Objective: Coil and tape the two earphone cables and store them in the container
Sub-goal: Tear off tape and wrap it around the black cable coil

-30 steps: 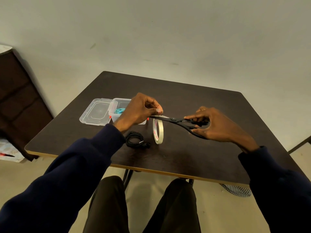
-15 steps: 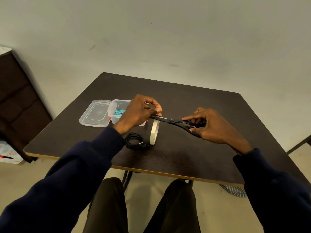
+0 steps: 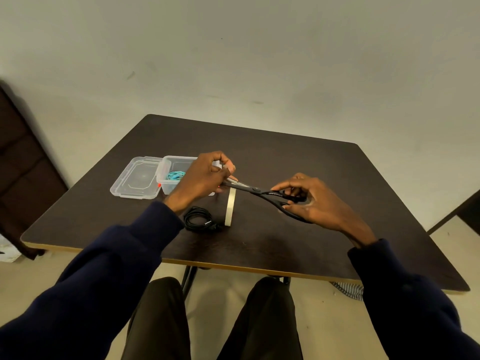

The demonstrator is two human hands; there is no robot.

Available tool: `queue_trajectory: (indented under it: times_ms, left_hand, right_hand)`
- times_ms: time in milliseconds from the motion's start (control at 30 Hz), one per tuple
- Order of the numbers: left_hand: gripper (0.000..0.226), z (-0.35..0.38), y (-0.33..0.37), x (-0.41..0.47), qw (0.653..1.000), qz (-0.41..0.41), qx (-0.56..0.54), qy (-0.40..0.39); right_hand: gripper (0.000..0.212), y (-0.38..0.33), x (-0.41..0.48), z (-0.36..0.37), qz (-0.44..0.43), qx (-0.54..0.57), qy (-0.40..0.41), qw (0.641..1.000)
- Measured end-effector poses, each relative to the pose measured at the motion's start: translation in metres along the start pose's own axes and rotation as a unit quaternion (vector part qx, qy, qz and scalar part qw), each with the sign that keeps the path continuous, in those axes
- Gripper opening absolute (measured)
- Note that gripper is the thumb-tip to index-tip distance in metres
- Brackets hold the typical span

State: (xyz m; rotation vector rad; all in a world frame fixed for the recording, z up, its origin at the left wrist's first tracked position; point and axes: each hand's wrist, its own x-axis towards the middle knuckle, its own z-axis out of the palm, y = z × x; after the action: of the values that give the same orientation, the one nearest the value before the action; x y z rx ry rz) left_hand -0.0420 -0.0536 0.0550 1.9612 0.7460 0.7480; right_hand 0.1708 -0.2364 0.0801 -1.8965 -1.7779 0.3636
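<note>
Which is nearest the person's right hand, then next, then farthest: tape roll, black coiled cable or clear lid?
1. Tape roll, upright, just left of the right hand.
2. Black coiled cable, further left, nearer the person.
3. Clear lid, far left.

the black cable point(image 3: 198, 219) lies coiled in a tight loop flat on the table point(image 3: 285, 235), its plug on the near right side, just beside the tape roll point(image 3: 230, 207). the roll is cream and upright on edge, with a strip pulled up from its top to the blades of the black scissors point(image 3: 259, 190). the teal cable point(image 3: 176, 175) sits coiled inside the clear container point(image 3: 166, 162), which is open. its clear lid point(image 3: 137, 178) lies flat against its left side.
</note>
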Motion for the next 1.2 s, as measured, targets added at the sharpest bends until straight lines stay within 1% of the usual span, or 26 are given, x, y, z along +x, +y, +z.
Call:
queue_trajectory:
  times_ms: [100, 167, 233, 333, 400, 500, 567, 633, 700, 800, 900, 967, 1067, 1200]
  left_hand:
    - [0.009, 0.005, 0.002, -0.001, 1.0, -0.013, -0.011, 0.026]
    - [0.012, 0.01, 0.005, -0.001, 0.999, -0.027, -0.02, 0.037]
    - [0.011, 0.015, 0.01, 0.001, 0.998, -0.034, 0.009, 0.053]
    - [0.019, 0.03, 0.021, 0.01, 0.993, -0.03, 0.085, 0.072]
    - [0.021, 0.044, 0.026, 0.017, 0.992, -0.05, 0.098, 0.058]
    - [0.022, 0.063, 0.029, 0.024, 0.995, -0.087, 0.051, 0.027]
    - [0.019, 0.071, 0.029, 0.021, 0.995, -0.096, 0.034, 0.02]
    - [0.016, 0.078, 0.024, 0.015, 0.995, -0.098, -0.005, 0.033]
    - [0.013, 0.084, 0.017, 0.006, 0.991, -0.102, -0.058, 0.065]
    - [0.013, 0.095, 0.005, -0.006, 0.972, -0.132, -0.157, 0.117]
    - [0.017, 0.091, -0.002, -0.01, 0.939, -0.181, -0.26, 0.136]
    - [0.015, 0.076, -0.005, -0.009, 0.922, -0.2, -0.301, 0.143]
    - [0.018, 0.048, -0.002, -0.014, 0.917, -0.207, -0.315, 0.128]
    - [0.017, 0.023, 0.001, -0.035, 0.909, -0.204, -0.353, 0.091]
  right_hand:
    - [0.033, 0.009, -0.01, -0.002, 0.009, 0.004, 0.008, 1.0]
    - [0.032, 0.018, -0.02, -0.008, 0.027, 0.002, 0.029, 0.999]
    - [0.032, 0.025, -0.028, -0.014, 0.055, -0.007, 0.056, 0.997]
    - [0.034, 0.031, -0.033, -0.018, 0.094, -0.035, 0.097, 0.99]
    - [0.036, 0.033, -0.032, -0.017, 0.111, -0.048, 0.114, 0.986]
    - [0.038, 0.035, -0.03, -0.015, 0.129, -0.056, 0.126, 0.982]
    - [0.038, 0.036, -0.027, -0.01, 0.137, -0.053, 0.139, 0.979]
    - [0.04, 0.036, -0.026, -0.003, 0.143, -0.056, 0.146, 0.977]
    - [0.042, 0.036, -0.026, 0.007, 0.153, -0.052, 0.147, 0.976]
    - [0.046, 0.032, -0.026, 0.023, 0.17, -0.033, 0.157, 0.972]
    - [0.05, 0.026, -0.025, 0.037, 0.187, -0.018, 0.15, 0.971]
    - [0.053, 0.022, -0.023, 0.046, 0.199, -0.016, 0.139, 0.97]
    - [0.057, 0.013, -0.022, 0.059, 0.196, -0.015, 0.132, 0.972]
    - [0.062, 0.006, -0.02, 0.08, 0.187, -0.034, 0.072, 0.979]
